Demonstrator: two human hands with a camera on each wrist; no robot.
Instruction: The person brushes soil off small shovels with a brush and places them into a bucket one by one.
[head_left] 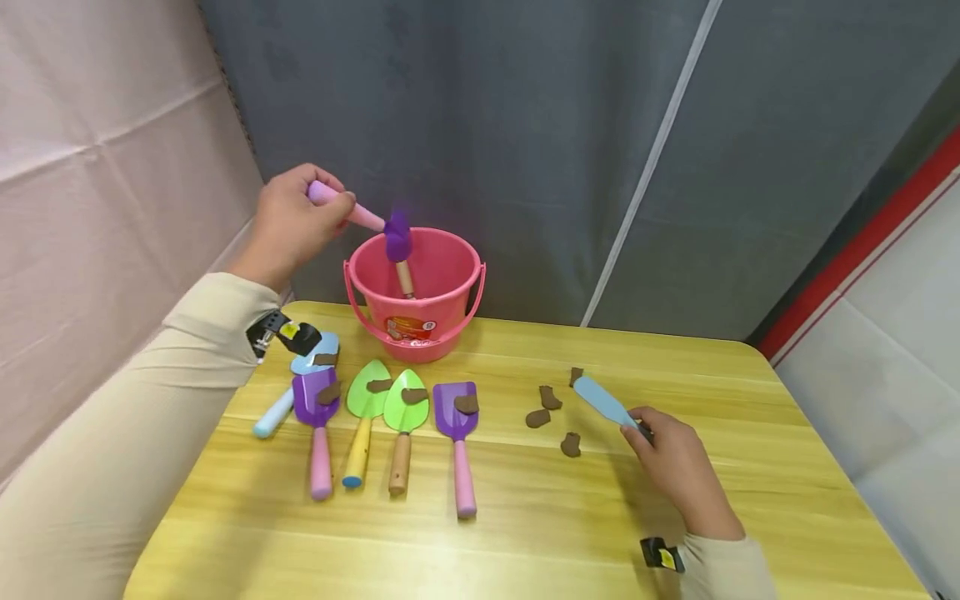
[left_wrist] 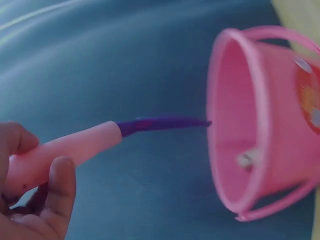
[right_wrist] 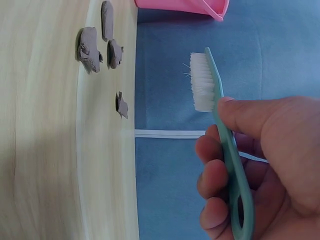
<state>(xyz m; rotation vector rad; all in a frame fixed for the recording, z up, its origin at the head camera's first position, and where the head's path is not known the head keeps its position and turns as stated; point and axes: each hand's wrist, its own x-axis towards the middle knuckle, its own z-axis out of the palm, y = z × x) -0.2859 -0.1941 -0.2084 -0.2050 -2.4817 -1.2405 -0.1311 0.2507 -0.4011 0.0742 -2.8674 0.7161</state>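
My left hand (head_left: 296, 217) grips the pink handle of a toy shovel (left_wrist: 80, 147) over the mouth of a pink bucket (head_left: 453, 307). Its purple blade points into the bucket's opening. Inside leans something with a wooden handle (head_left: 405, 279), its upper part hidden by the blade. At the right, my right hand (head_left: 675, 458) holds a light blue brush (right_wrist: 225, 130) by its handle, white bristles (right_wrist: 201, 82) facing away from the palm. Several brown clay-like pieces (head_left: 550, 398) lie on the table near the brush head.
Several toy shovels lie left of centre: a blue one (head_left: 276, 412), two green ones and two purple ones (head_left: 463, 475), each with a brown piece on its blade. The wooden table (head_left: 525, 525) backs onto a grey curtain (head_left: 525, 150). A pinkish cloth (head_left: 112, 208) hangs left.
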